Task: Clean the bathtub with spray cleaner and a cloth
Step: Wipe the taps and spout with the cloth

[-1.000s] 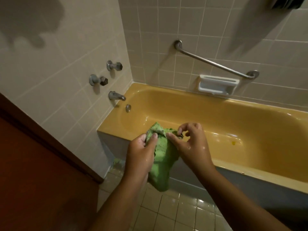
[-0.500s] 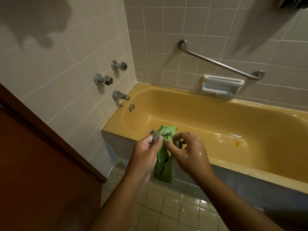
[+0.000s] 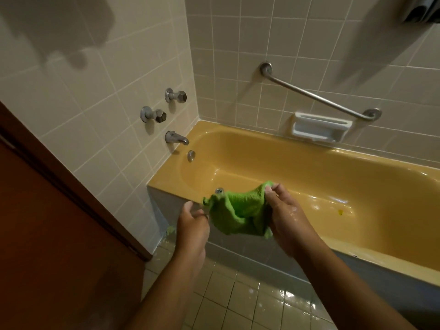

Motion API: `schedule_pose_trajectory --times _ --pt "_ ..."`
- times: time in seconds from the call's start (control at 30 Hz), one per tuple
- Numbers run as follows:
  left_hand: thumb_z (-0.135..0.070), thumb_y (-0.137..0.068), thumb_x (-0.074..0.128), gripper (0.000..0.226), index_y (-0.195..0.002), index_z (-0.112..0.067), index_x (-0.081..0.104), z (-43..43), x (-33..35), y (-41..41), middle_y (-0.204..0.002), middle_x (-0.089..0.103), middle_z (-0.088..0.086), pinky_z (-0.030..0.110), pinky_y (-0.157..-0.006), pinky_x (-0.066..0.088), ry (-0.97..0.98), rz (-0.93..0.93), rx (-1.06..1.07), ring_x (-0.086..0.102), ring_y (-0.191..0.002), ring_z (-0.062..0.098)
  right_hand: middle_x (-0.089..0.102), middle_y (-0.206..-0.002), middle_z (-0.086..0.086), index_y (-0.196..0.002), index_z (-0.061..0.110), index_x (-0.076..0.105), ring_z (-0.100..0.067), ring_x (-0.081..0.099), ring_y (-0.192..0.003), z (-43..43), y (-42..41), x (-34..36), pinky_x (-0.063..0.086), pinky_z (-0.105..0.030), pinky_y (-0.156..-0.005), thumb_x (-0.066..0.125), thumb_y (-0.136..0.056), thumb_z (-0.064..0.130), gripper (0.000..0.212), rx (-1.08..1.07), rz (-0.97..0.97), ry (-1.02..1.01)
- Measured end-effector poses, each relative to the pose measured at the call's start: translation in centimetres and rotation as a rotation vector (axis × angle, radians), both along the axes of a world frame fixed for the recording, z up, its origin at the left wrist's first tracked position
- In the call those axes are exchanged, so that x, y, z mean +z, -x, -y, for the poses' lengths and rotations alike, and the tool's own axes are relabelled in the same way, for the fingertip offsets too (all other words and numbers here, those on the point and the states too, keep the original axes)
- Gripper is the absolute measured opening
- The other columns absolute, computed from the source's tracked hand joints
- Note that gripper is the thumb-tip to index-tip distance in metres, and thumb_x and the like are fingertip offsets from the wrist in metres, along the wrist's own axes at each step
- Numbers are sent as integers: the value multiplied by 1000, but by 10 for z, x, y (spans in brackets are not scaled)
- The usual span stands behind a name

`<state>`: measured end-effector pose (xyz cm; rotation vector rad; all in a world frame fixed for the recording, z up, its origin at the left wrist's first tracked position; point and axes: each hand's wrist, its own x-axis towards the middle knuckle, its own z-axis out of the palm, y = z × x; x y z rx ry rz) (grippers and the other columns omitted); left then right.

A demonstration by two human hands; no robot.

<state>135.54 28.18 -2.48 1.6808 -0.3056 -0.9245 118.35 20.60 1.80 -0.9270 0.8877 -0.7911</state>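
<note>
- Bathtub (image 3: 273, 163), mustard yellow, runs from the centre of the frame to the right edge. Its inside is glossy with wet glints, and a grey front panel sits under the near rim.
- Beige tiled wall (image 3: 83, 103) fills the upper left and the top of the frame and meets the tub on two sides.
- Reddish-brown door (image 3: 47, 234) takes up the lower left.
- Floor tiles (image 3: 238, 301), pale and shiny with wet, lie at the bottom centre in front of the tub.
- Steel grab rail (image 3: 316, 95) slants down to the right on the back wall.
- Right hand (image 3: 285, 217), wet, pinches the upper corner of the cloth between thumb and fingers, above the near rim.
- Left hand (image 3: 192, 222) is just left of the cloth with its fingers curled. I cannot tell whether it grips the blurred left corner.
- Green cloth (image 3: 242, 208) sags between the two hands, at centre frame, over the tub's near edge.
- White soap dish (image 3: 320, 129) is set in the wall under the rail.
- Two tap handles, the upper (image 3: 177, 96) and the lower (image 3: 154, 115), sit on the left wall above the spout (image 3: 177, 138).
- Round overflow plate (image 3: 191, 155) is on the tub's end wall below the spout.
- Drain (image 3: 219, 190) peeks out at the cloth's top edge.
- Small yellow spot (image 3: 341, 212) lies on the tub floor, right of the hands.
</note>
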Motion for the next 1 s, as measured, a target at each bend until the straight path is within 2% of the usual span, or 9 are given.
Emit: schedule_pose_trajectory --times 0.17,0.27,0.4,0.5,0.57,0.67,0.8,0.9,1.0 --pt "-45 -106 49 40 -146 -41 50 0 28 19 -141 57 -19 15 -86 45 245 246 -337 53 -118 -9 73 -89 -5 -104 27 61 -23 68 -78 6 -5 25 55 -39 -64 52 -108 34 13 230 -291 499" --pt "-48 -102 58 22 -123 -43 66 10 36 24 -116 71 -19 29 -91 58 219 400 -553 64 -112 -1 69 -85 -4 -99 31 62 -24 61 -72 11 -5 37 50 -40 -61 52 -108 36 14 247 -316 641" --pt "-35 -102 63 12 -109 -29 71 18 32 21 -103 76 -9 44 -94 58 147 483 -698 70 -104 11 63 -91 -16 -100 30 61 -27 57 -80 22 4 53 46 -43 -67 52 -107 36 13 175 -224 548" --pt "-32 -105 59 15 -103 -23 71 20 41 8 -96 75 -4 29 -80 59 166 586 -631 70 -97 14 69 -97 -9 -105 34 61 -25 68 -90 26 18 51 60 -42 -70 52 -107 36 9 222 -391 644" --pt "-34 -105 57 19 -98 -21 69 22 50 -2 -90 74 -3 32 -75 57 193 643 -537 70 -90 14 71 -101 1 -108 38 61 -22 70 -94 24 25 47 64 -48 -71 52 -107 38 9 256 -513 692" --pt "-34 -106 55 21 -93 -23 67 26 59 -4 -84 72 -2 44 -76 57 191 686 -613 70 -85 20 73 -100 -1 -107 35 61 -28 70 -94 19 29 43 62 -49 -73 53 -106 40 9 213 -426 659" --pt "-31 -108 50 25 -90 -25 65 29 66 1 -70 65 -7 34 -59 47 284 624 -548 61 -65 13 73 -103 -7 -111 30 58 -31 72 -96 15 30 46 59 -43 -72 55 -104 47 20 239 -256 569" --pt "-32 -109 49 24 -91 -25 63 29 69 8 -58 52 -15 28 -52 35 315 622 -528 42 -52 2 74 -103 2 -122 33 56 -15 74 -91 20 44 37 63 -34 -70 68 -96 51 34 424 -505 630" --pt "-37 -109 49 20 -104 -29 66 32 76 9 -67 62 -23 28 -64 44 353 538 -393 51 -60 -5 71 -91 3 -109 20 66 -15 68 -81 24 58 12 56 -39 -68 70 -98 33 17 578 -827 801"
